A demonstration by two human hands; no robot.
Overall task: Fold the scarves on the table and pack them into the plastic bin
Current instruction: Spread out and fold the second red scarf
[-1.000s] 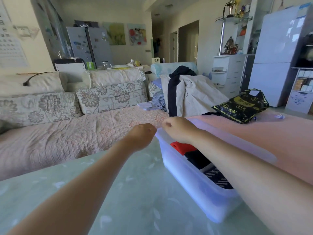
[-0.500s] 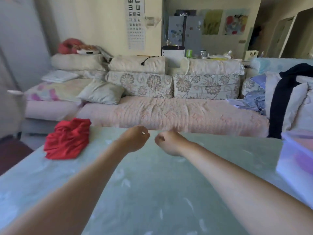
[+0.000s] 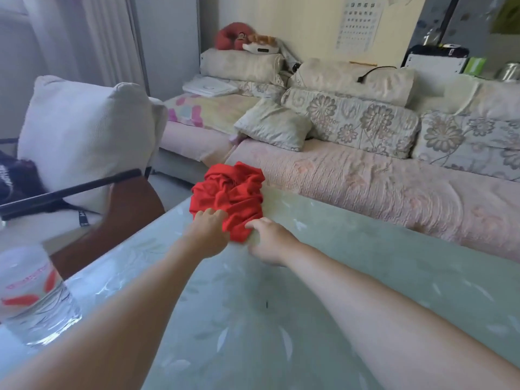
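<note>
Worktop: a pale green glass worktop [image 3: 323, 327] with a faint leaf pattern fills the foreground, and both bare forearms stretch across it away from the camera.
Bottle: a clear plastic water bottle with a red-and-white label [image 3: 31, 294] stands at the worktop's near left edge, well apart from the hands.
Left hand: the left hand [image 3: 206, 233] rests on the near left edge of the cloth, its grip curled round a fold of red fabric.
Right hand: the right hand [image 3: 271, 242] sits just beside the left, its grip narrowed to a pinch on the cloth's nearest tip.
Scarf: a crumpled red fabric scarf [image 3: 232, 192] lies unfolded in a loose heap at the worktop's far left corner, touching both hands.
Chair: a brown chair [image 3: 132, 209] stands just left of that corner, carrying a large white ribbed cushion [image 3: 84, 133] with a black rod [image 3: 70, 190] lying across its front.
Sofa: a long sofa under a pink quilted cover [image 3: 380, 190] runs behind the worktop, lined with cream floral-print cushions [image 3: 354, 122].
Wall: a white eye chart [image 3: 360, 21] hangs on the cream wall behind, and a red plush toy [image 3: 232, 35] tops the stacked pillows in the corner.
</note>
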